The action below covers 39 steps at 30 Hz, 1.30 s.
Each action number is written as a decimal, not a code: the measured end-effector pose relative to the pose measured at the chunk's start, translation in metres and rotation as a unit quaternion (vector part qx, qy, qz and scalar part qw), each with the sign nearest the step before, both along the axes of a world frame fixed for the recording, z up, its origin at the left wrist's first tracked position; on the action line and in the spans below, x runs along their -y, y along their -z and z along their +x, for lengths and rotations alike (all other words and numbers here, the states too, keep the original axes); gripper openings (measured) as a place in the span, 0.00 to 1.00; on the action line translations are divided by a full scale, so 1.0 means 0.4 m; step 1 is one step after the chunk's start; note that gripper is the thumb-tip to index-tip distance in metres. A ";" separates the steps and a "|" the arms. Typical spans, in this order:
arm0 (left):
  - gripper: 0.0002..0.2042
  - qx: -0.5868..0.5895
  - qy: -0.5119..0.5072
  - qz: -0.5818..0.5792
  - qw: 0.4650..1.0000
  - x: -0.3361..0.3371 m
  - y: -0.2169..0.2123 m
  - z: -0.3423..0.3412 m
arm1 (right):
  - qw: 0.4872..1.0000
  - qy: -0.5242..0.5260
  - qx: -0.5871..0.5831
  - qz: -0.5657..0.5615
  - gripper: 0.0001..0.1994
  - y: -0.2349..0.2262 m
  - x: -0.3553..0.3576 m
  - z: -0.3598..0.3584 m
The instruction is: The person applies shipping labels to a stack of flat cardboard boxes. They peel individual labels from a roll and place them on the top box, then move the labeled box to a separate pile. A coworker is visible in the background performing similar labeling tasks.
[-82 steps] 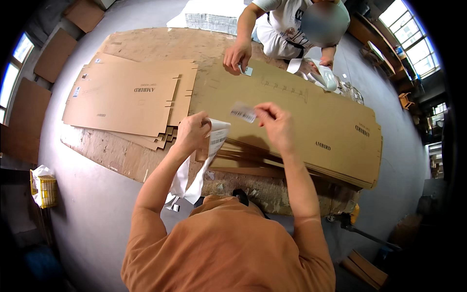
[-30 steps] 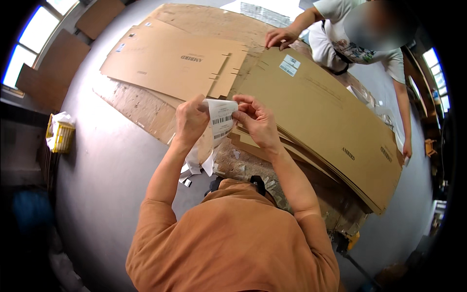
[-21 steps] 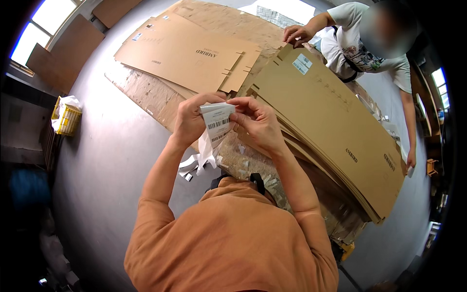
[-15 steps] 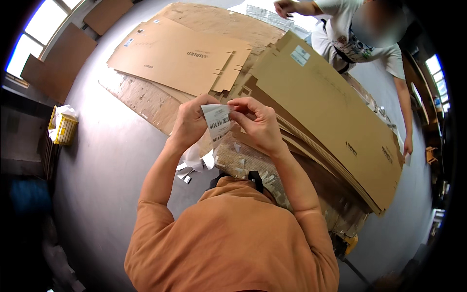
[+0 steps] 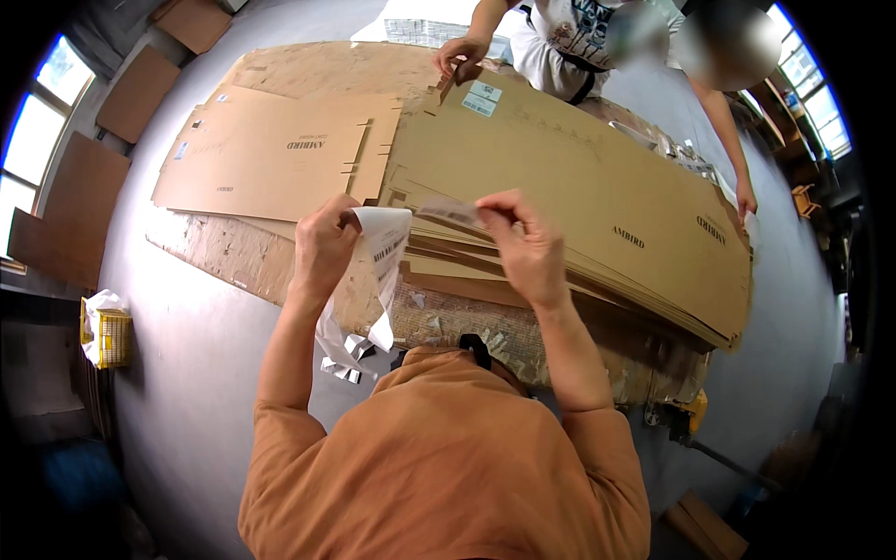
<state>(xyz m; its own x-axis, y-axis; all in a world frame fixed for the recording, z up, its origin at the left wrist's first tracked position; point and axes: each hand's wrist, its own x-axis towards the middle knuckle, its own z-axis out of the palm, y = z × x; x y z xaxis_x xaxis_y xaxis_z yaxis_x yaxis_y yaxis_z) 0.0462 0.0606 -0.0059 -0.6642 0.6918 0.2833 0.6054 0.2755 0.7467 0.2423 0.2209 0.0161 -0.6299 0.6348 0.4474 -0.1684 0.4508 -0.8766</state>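
- Head view: the left hand point(image 5: 324, 245) is closed, its thumb and fingers pinching a white label strip point(image 5: 381, 245) near the strip's top; the strip folds over and hangs toward the table's near edge, with black barcodes and small dark text, too small to read in full.
- The right hand point(image 5: 527, 250) grips a loose label point(image 5: 446, 211) by one end between thumb and fingers; it lies nearly flat in the air, its blurred barcode facing up. Its other end is just beside the strip's fold; I cannot tell whether they touch.
- Beneath and beyond the label lies the right stack of flat cardboard sheets point(image 5: 597, 177), its top sheet printed with bold black capitals in two places and a faint line drawing.
- A white-and-pale-blue sticker point(image 5: 481, 98) with a barcode sits at that sheet's far left corner, near a co-worker's hand point(image 5: 462, 54) holding the edge.
- The left stack of cardboard sheets point(image 5: 261, 163) bears similar capitals and small stickers.
- Both stacks rest on a worn wooden tabletop point(image 5: 317, 70).
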 end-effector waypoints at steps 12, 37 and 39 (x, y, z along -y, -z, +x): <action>0.06 0.000 0.053 0.015 0.998 -0.076 0.026 -0.028 | 0.976 0.118 -0.052 -0.177 0.05 -0.031 -0.166 0.169; 0.08 -0.076 0.191 0.003 0.979 -0.222 0.227 0.060 | 0.967 0.086 0.027 -0.239 0.06 0.077 -0.481 -0.029; 0.08 -0.099 0.192 -0.017 0.976 -0.230 0.210 0.054 | 0.961 0.090 0.076 -0.250 0.06 0.123 -0.503 -0.083</action>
